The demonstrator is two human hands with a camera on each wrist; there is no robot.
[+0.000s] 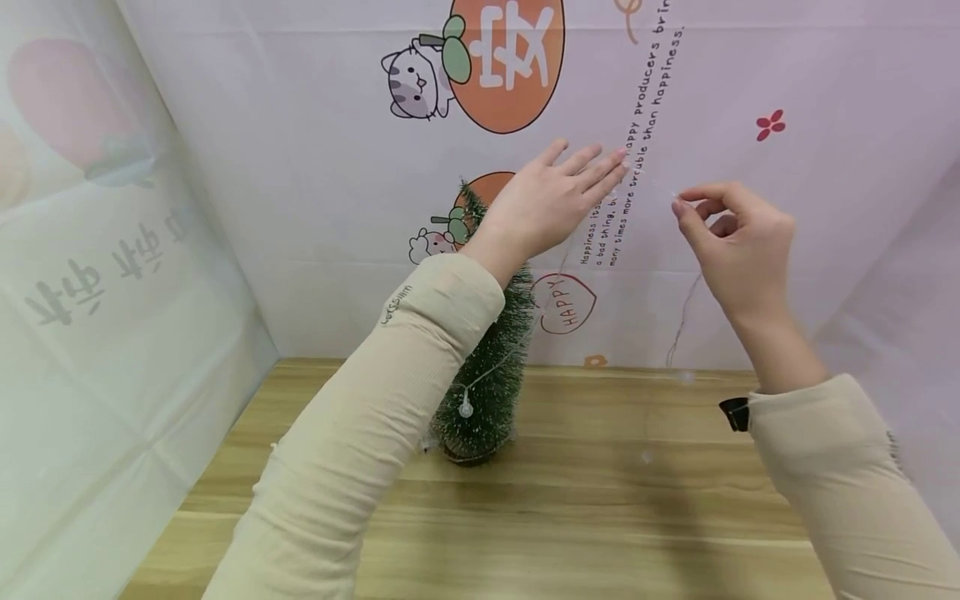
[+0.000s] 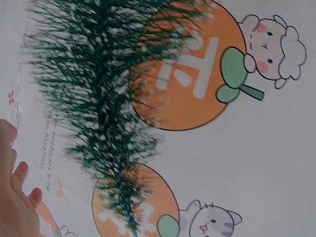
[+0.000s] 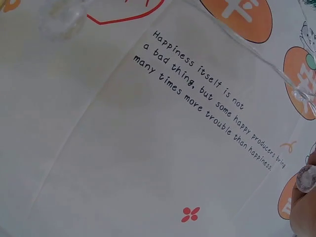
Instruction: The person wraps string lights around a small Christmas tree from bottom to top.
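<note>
A small green bottlebrush Christmas tree (image 1: 487,367) with pale-flecked tips stands on the wooden table, partly behind my left forearm. A thin clear string of lights (image 3: 237,37) crosses its front, and one round bulb (image 1: 466,406) hangs low on it. My left hand (image 1: 555,196) is raised to the right of the treetop, back towards me, its outer fingers spread; in the left wrist view the strand meets its thumb side, thumb partly hidden. Farther right, my right hand (image 1: 742,242) pinches the string between thumb and index finger, by a clear bulb (image 3: 306,178).
A white printed cloth (image 1: 337,183) with fruit, cats and lettering hangs behind the table (image 1: 570,500) and at both sides. A loose length of the string (image 1: 681,321) dangles below my right hand. A black strap (image 1: 735,414) shows at my right cuff.
</note>
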